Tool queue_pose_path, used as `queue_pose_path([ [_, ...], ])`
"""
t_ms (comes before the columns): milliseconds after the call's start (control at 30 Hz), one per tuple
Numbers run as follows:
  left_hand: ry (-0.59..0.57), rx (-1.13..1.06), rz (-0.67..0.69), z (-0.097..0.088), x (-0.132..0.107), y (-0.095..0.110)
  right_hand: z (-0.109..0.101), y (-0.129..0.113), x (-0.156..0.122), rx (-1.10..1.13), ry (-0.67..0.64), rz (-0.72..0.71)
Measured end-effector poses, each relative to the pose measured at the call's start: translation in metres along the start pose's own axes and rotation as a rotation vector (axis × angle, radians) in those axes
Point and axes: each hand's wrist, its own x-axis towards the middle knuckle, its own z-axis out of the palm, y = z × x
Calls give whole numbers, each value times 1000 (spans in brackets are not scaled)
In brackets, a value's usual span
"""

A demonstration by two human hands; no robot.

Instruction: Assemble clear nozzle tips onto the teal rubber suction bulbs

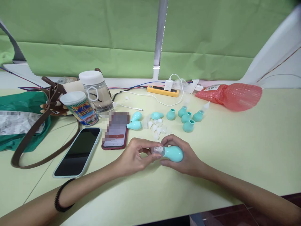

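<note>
My right hand (pixel 185 157) is closed round a teal rubber bulb (pixel 174 153) lying sideways just above the table. My left hand (pixel 134 155) pinches the clear plastic tip (pixel 157 150) at the bulb's mouth. Just beyond my fingers lies a small heap of clear tips (pixel 156 128). Several more teal bulbs (pixel 187 117) stand behind it, and others (pixel 135 122) lie to the left near the phones.
A black-screened phone (pixel 78 151) and a red-cased phone (pixel 115 130) lie left of my hands. Behind them stand a printed cup (pixel 81 108), a clear water bottle (pixel 96 91), a brown bag strap (pixel 35 128) and a green bag (pixel 18 122). A yellow power strip (pixel 162 91) and red bubble bag (pixel 231 94) sit at the back.
</note>
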Motion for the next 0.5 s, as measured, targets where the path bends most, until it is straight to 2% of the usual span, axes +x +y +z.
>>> queue_pose_path([
  [167, -45, 41, -13, -8, 3, 6, -6, -5, 2, -11, 15, -57],
  [267, -28, 88, 19, -19, 9, 8, -12, -2, 4, 101, 137, -3],
  [333, 36, 276, 57, -27, 14, 5, -16, 3, 6, 235, 249, 61],
  [400, 73, 624, 131, -32, 18, -2, -20, 10, 8, 353, 321, 83],
  [500, -54, 1014, 274, -28, 20, -15, -22, 15, 10, 407, 345, 85],
])
